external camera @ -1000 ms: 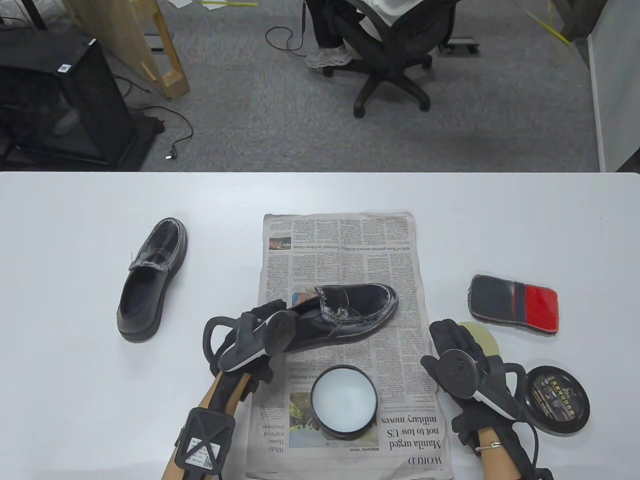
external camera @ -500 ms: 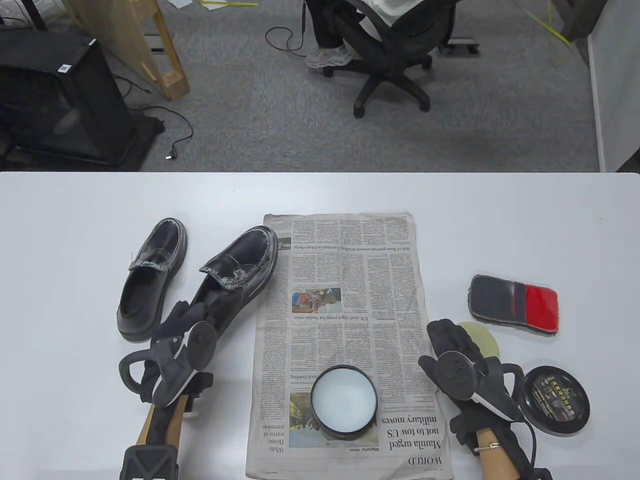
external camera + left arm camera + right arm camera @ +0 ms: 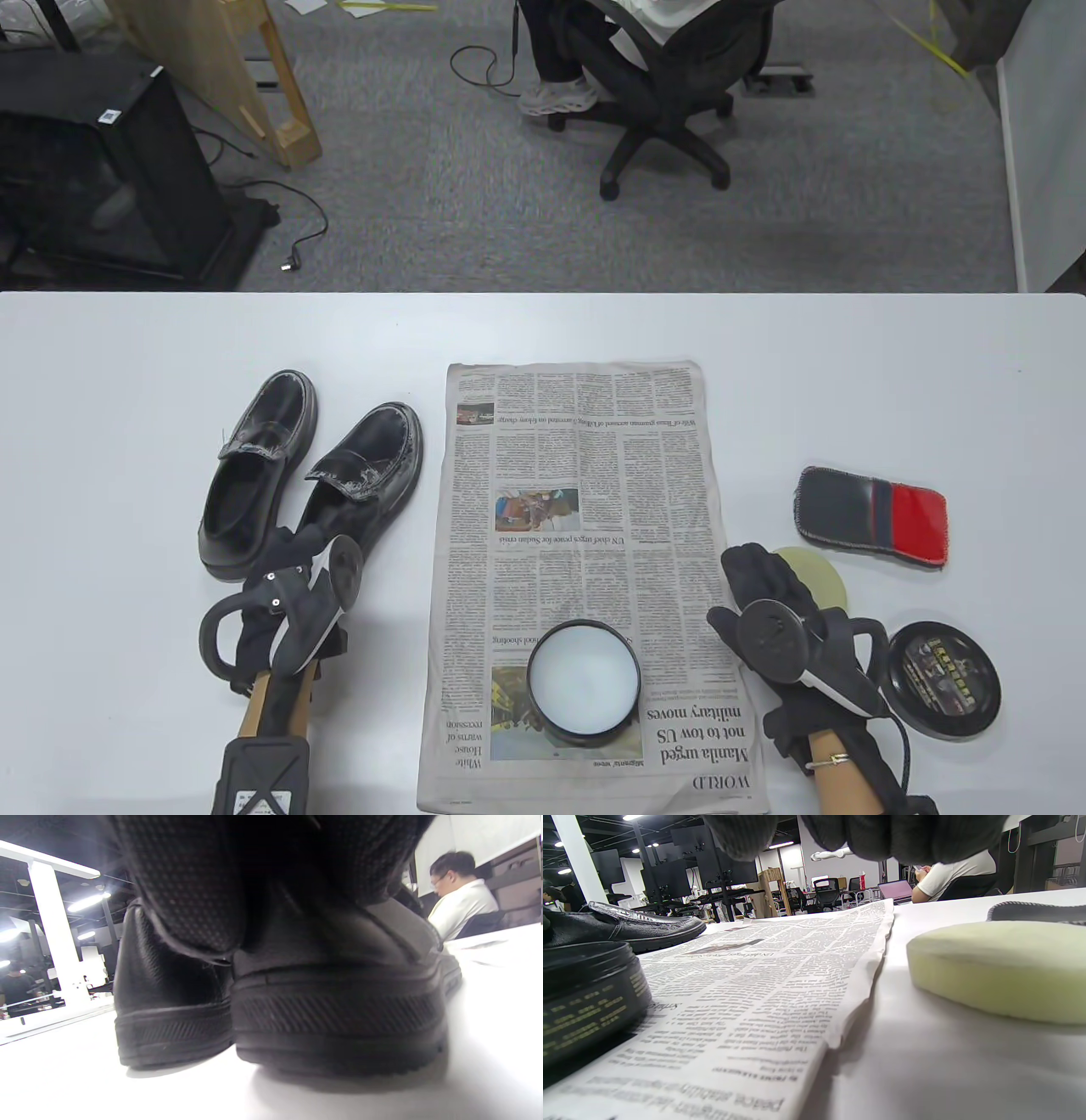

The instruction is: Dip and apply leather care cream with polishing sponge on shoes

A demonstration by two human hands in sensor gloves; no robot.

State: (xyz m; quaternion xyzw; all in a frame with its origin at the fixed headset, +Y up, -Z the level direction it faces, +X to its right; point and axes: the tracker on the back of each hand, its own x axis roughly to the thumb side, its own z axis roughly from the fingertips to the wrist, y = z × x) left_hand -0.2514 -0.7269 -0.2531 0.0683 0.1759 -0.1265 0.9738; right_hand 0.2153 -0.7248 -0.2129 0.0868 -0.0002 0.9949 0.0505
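1. Table view: the black leather loafer (image 3: pixel 361 484) had shifted left beside its mate (image 3: pixel 259 471), off the newspaper (image 3: pixel 585 543), toe pointing away; left hand (image 3: pixel 293 586) gripped its heel.
2. Left wrist view: both heels stood side by side.
3. Right wrist view: right hand (image 3: pixel 776 607) lay relaxed beside the pale round sponge (image 3: pixel 1001 967).

Your table view looks steeply down from above the near edge, table (image 3: pixel 848 356) in the lower frame, floor above. Your left wrist view sits at tabletop level, very close behind two loafer heels (image 3: pixel 339 1018). Your right wrist view, equally low, faces along the newspaper (image 3: pixel 780 955); both the table and right wrist views share the sponge (image 3: pixel 1001 967).
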